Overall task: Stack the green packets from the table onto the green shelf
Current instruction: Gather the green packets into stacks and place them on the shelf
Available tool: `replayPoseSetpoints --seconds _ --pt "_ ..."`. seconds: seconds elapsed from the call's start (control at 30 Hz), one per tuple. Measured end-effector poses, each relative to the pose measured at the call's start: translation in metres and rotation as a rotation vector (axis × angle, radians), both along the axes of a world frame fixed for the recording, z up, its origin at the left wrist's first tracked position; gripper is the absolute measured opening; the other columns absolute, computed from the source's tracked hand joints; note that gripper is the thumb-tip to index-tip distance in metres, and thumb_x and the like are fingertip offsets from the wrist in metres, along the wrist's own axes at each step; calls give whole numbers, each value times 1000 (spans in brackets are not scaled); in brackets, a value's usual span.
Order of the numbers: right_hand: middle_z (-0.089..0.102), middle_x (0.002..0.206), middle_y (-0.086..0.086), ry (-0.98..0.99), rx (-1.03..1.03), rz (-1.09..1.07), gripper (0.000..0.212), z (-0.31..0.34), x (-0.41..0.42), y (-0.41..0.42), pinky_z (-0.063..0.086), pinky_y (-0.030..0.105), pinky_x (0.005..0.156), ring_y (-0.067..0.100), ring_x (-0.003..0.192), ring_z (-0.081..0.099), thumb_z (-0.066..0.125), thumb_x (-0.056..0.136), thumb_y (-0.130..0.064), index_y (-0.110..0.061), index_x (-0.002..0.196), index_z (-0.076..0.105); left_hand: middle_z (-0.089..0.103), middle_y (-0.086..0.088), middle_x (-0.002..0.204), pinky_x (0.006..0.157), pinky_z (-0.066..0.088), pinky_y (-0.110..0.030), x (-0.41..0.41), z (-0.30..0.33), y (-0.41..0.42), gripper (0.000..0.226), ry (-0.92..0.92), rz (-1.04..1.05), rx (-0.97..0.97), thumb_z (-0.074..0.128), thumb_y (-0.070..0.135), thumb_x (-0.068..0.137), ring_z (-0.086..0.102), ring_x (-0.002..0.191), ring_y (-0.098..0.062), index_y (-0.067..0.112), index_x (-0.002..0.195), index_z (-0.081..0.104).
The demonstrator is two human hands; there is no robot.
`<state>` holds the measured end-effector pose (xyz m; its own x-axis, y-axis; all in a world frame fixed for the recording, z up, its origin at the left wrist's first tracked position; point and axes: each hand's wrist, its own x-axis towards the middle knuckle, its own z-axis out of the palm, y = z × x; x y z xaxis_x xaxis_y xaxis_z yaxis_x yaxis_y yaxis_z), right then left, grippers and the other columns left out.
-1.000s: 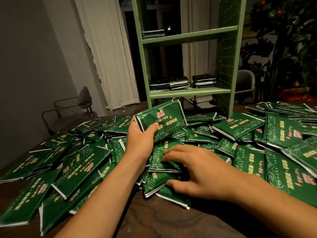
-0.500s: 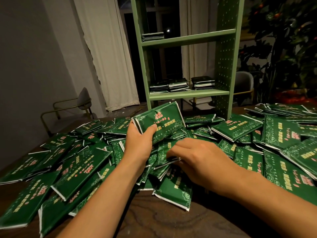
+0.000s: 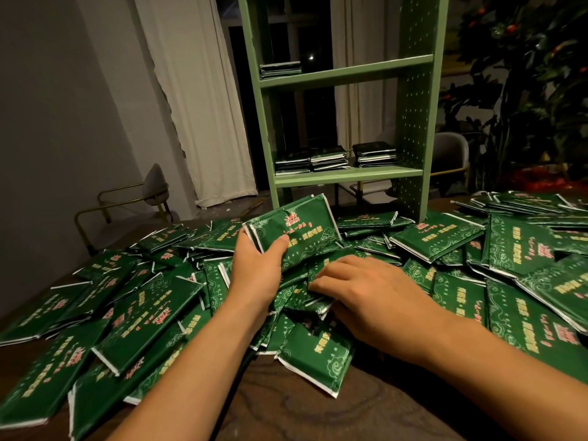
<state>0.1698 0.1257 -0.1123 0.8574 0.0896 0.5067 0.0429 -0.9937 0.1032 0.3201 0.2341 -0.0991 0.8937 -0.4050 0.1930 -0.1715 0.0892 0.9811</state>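
Several dark green packets with red and gold print lie scattered over the wooden table [image 3: 366, 409]. My left hand [image 3: 259, 265] grips a small bundle of green packets [image 3: 299, 230], tilted up above the heap, thumb on the front. My right hand [image 3: 366, 291] lies on the heap just right of it, fingers curled round the edge of another packet [image 3: 318, 300]. The light green shelf [image 3: 346, 176] stands at the table's far edge. Three short piles of packets [image 3: 337, 157] sit on its lower board and one pile [image 3: 280, 70] on the board above.
A loose packet [image 3: 318, 358] lies nearest me at the heap's front. Grey chairs stand at the left [image 3: 152, 186] and behind the shelf [image 3: 450, 154]. White curtains [image 3: 203, 100] hang at the back and a dark leafy plant [image 3: 534, 90] fills the right.
My right hand has slid up and left across the heap toward the held bundle, taking hold of a packet. The left hand keeps its bundle almost still.
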Motion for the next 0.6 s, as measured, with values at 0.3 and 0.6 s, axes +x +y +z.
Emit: replayPoseSetpoints --seconds 0.3,0.6 --pt "72 100 -14 -570 1053 -121 16 29 -21 -36 57 23 81 -2 94 67 61 97 -19 -32 105 68 74 -3 100 95 55 -51 0 -2 2 12 -70 29 54 72 18 93 71 95 -24 17 101 65" --pt "69 94 14 -228 1864 -154 24 40 -20 -34 59 28 58 18 66 67 64 93 -8 -1 116 62 76 -2 97 95 56 -50 -9 4 2 6 -96 -15 -65 69 14 94 73 95 -23 19 97 67"
